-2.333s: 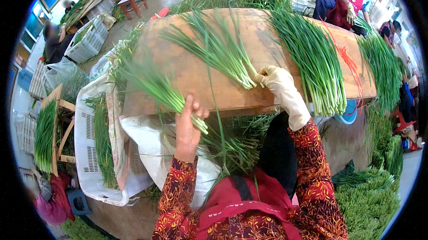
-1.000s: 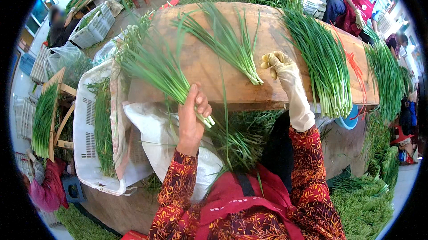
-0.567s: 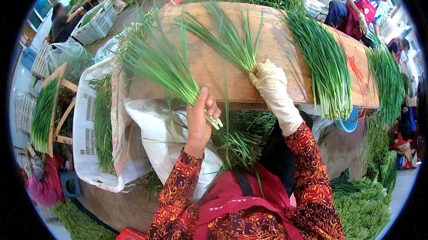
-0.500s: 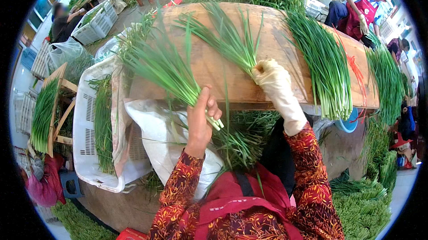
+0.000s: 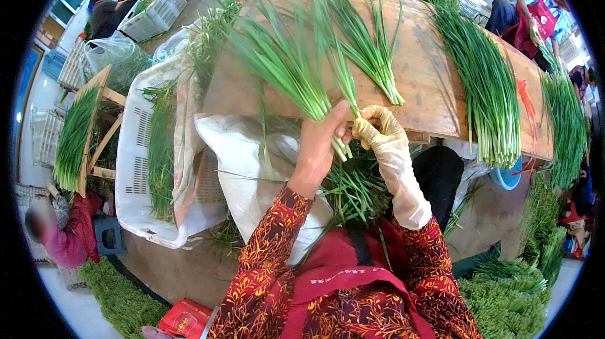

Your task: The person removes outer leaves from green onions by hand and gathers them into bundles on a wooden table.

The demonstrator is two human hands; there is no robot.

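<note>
My bare left hand is closed round a bunch of garlic chives, white ends down and green leaves fanning up and away over the wooden board. Close beside it, my right hand, in a cream glove, pinches a thin cluster of chives near its lower ends; the two hands almost touch. A small loose bunch lies on the board just beyond the glove. Farther right rests a large, evenly laid bundle of chives with its white ends toward me.
Left of the board stands a white plastic crate with leaves and cloth. A white sack and loose trimmings lie below the board's edge. Red ties hang at the right, above a blue basin. Other people sit around.
My right hand has left the bunch on the board and come back beside my left hand, now pinching a thin cluster of chives. The whole view has shifted somewhat.
</note>
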